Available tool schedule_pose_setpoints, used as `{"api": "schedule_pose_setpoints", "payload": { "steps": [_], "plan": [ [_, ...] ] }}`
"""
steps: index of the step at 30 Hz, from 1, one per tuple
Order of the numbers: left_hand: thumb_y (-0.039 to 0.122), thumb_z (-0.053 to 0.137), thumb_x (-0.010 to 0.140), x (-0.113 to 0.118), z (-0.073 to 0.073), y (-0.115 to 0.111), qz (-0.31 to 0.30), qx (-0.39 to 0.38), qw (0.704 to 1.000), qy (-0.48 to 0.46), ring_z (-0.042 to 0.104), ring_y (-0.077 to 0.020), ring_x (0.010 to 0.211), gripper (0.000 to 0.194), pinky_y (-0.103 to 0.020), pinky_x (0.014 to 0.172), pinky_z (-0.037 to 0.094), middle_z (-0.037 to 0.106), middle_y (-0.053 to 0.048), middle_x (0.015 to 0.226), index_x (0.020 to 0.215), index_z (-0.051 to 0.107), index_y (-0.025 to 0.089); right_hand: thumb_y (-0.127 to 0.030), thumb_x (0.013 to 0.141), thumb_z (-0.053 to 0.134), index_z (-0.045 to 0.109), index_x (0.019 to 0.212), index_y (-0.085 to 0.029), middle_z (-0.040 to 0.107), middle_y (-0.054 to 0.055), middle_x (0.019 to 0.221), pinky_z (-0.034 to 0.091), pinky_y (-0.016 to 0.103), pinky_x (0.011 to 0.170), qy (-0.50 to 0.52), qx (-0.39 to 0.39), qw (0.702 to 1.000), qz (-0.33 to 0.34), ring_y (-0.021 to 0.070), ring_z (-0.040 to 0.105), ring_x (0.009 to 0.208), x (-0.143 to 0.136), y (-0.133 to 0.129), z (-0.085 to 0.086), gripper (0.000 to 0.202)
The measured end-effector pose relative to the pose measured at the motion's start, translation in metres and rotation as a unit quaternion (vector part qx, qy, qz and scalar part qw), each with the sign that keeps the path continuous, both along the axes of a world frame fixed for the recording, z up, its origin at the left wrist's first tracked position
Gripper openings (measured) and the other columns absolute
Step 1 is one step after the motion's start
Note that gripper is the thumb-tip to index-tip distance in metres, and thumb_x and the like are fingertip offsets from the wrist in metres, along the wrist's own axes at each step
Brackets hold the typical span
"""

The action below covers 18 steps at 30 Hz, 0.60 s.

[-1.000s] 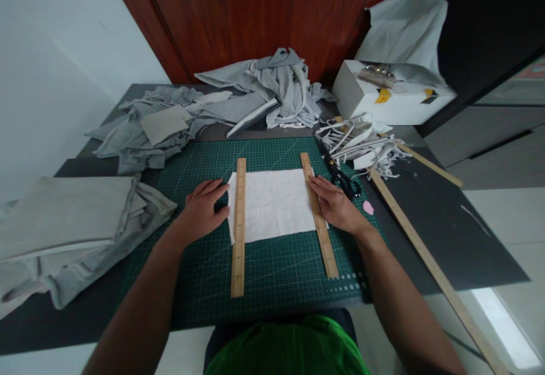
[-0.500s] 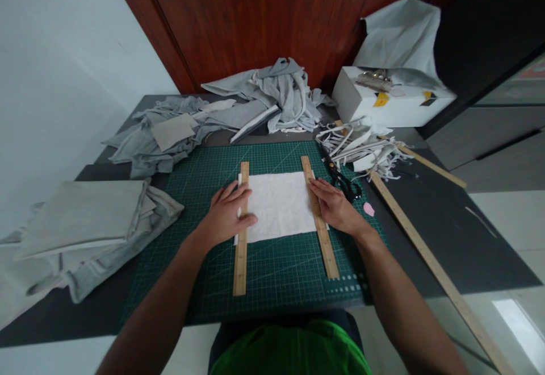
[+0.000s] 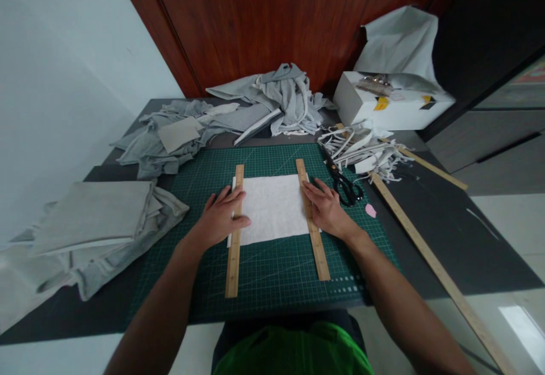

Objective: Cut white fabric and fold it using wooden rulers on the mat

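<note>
A white piece of cloth (image 3: pixel 272 207) lies flat on the green cutting mat (image 3: pixel 276 273). Across its left edge runs a wooden ruler (image 3: pixel 233 267), and my left hand (image 3: pixel 219 219) rests on that ruler with fingers spread. A second wooden ruler (image 3: pixel 317 247) crosses the cloth's right edge at a slight slant. My right hand (image 3: pixel 330 209) lies on it, fingers stretched out, the fingertips touching the wood. Narrow strips of the cloth show outside both rulers. Black scissors (image 3: pixel 347 187) lie just beyond my right hand, beside a small pink piece (image 3: pixel 370 210).
Folded grey fabric (image 3: pixel 93 210) is stacked at the left. Crumpled grey cloth (image 3: pixel 289 94) lies along the back. To the right are a heap of thin fabric strips (image 3: pixel 366 148), a white box (image 3: pixel 392 105) and a long wooden stick (image 3: pixel 417 244) reaching past the table's edge.
Both hands and both rulers, with the white cloth, have shifted slightly left across the mat. The view has tilted a little too. Each hand stays on its ruler.
</note>
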<state>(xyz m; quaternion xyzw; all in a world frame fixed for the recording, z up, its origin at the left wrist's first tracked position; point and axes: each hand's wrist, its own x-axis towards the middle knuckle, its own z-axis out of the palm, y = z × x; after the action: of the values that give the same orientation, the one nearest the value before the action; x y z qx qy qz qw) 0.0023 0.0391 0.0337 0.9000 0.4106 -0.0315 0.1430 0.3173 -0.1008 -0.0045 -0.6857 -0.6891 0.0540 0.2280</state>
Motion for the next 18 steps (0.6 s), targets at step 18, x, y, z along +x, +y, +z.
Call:
{"api": "schedule_pose_setpoints", "payload": {
  "steps": [18],
  "plan": [
    [0.049,0.064,0.097,0.117,0.032,-0.03,-0.188,0.018,0.979,-0.074,0.027,-0.0344,0.164,0.068,-0.056,0.132,0.024,0.047,-0.014,0.169,0.157,0.051,0.019,-0.006,0.088,0.054,0.058,0.157,-0.026,0.056,0.011,0.163,0.037,0.067,0.118,0.031,-0.014,0.999,0.006,0.0403,0.042,0.154,0.002,0.005,0.001,0.072]
  ]
}}
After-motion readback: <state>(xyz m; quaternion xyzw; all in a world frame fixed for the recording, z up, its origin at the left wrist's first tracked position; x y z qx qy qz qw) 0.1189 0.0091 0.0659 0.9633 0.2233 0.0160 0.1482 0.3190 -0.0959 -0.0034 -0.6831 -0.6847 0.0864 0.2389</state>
